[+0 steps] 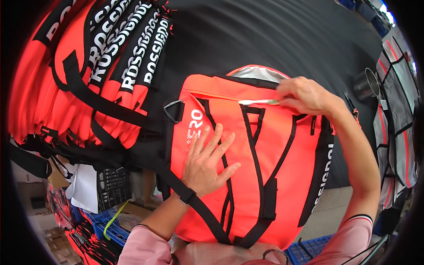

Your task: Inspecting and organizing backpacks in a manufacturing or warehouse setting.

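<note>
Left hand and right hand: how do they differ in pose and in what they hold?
The left hand lies spread on the orange bag, while the right hand has its fingers curled.
The left hand grips nothing; the right hand seems to hold a white stick.
The left hand is nearer the body, the right hand by the bag's far edge.
Both are bare.

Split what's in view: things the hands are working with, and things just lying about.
In use:
- red-orange bag, left hand flat on it
- thin white tool, in the right hand

Apparently just lying about:
- stacked red-and-black pieces
- grey panels with red stripes
- dark cylindrical container
- white sheet
</note>
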Motion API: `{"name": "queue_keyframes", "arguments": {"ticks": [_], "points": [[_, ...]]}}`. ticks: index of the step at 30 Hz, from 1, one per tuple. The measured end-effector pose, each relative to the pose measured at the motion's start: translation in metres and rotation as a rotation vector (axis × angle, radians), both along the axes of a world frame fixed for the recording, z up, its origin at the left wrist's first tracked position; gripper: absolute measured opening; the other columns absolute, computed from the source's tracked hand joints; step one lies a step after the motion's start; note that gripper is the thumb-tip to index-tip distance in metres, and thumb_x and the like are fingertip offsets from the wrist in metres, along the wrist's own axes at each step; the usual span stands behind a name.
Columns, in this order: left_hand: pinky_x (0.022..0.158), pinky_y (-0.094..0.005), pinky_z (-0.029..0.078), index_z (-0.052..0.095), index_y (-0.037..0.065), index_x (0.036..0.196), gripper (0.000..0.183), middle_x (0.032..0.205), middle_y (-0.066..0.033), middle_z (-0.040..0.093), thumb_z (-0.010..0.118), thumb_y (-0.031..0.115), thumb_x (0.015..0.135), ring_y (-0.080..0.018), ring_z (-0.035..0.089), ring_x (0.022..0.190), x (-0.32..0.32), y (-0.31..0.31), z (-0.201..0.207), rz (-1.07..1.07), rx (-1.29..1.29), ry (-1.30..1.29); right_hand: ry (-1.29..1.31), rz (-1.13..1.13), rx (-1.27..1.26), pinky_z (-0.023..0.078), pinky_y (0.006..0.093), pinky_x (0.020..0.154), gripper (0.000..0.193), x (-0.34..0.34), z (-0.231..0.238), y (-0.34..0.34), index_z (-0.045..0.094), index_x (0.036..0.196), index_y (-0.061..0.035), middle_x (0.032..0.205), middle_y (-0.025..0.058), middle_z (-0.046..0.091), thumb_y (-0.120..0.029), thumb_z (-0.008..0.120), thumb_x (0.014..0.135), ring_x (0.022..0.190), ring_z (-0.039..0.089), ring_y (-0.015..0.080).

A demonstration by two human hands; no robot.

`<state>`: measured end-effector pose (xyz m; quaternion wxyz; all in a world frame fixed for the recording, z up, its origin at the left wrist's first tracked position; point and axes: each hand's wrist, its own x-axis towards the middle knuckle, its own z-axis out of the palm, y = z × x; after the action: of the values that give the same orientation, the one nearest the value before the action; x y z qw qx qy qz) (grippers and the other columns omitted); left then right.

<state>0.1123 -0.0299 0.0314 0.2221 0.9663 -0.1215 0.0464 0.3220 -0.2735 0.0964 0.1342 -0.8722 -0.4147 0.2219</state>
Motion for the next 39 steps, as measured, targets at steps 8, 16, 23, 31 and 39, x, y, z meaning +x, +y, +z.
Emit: {"name": "queue_keyframes", "arguments": {"ticks": [8,16,23,31,39], "points": [[0.109,-0.0547,0.029,0.051,0.015,0.139,0.065,0.15,-0.0162,0.037,0.068,0.043,0.083,-0.0422,0.037,0.134,0.004,-0.003,-0.008,-0.025,-0.029,-0.021,-0.128,0.087,0.303,0.05,0.0429,0.077,0.014,0.002,-0.036,0.021,0.062,0.087,-0.0016,0.094,0.0126,0.063,-0.015,0.063,0.084,0.09,0.061,0.0331],[0.11,-0.0547,0.03,0.05,0.016,0.138,0.063,0.152,-0.0139,0.033,0.068,0.042,0.083,-0.0441,0.039,0.13,-0.006,-0.003,-0.007,0.022,-0.113,-0.125,-0.516,-0.147,-0.229,0.048,0.0426,0.067,0.009,-0.051,0.079,-0.046,0.059,0.085,-0.0015,0.084,0.0127,0.06,-0.008,0.062,0.079,0.079,0.061,0.0335],[0.109,-0.0563,0.03,0.042,0.015,0.144,0.064,0.156,-0.0185,0.022,0.063,0.039,0.088,-0.0447,0.038,0.131,-0.035,0.003,-0.013,0.021,-0.325,-0.136,-0.119,-0.581,0.692,0.042,0.023,0.063,0.025,-0.107,0.053,0.077,0.065,0.1,-0.0002,0.072,-0.0016,0.053,-0.017,0.073,0.083,0.067,0.047,0.0061],[0.09,-0.0403,0.047,0.058,0.007,0.126,0.042,0.128,-0.0149,0.057,0.064,0.02,0.087,-0.0307,0.059,0.107,-0.161,0.083,-0.012,0.293,-0.325,-0.46,0.167,-0.71,0.56,0.043,0.0359,0.052,0.051,-0.154,-0.006,0.202,0.053,0.063,0.0036,0.056,0.0064,0.054,-0.039,0.075,0.078,0.052,0.052,0.0179],[0.091,-0.0284,0.045,0.056,-0.004,0.122,0.054,0.112,-0.0079,0.064,0.068,0.036,0.087,-0.0159,0.059,0.102,-0.124,0.091,-0.038,0.433,-1.757,0.496,-0.169,-0.863,0.35,0.046,0.0378,0.051,0.054,-0.149,-0.053,0.234,0.048,0.052,0.0017,0.051,0.0109,0.053,-0.039,0.077,0.072,0.047,0.055,0.02]]}}
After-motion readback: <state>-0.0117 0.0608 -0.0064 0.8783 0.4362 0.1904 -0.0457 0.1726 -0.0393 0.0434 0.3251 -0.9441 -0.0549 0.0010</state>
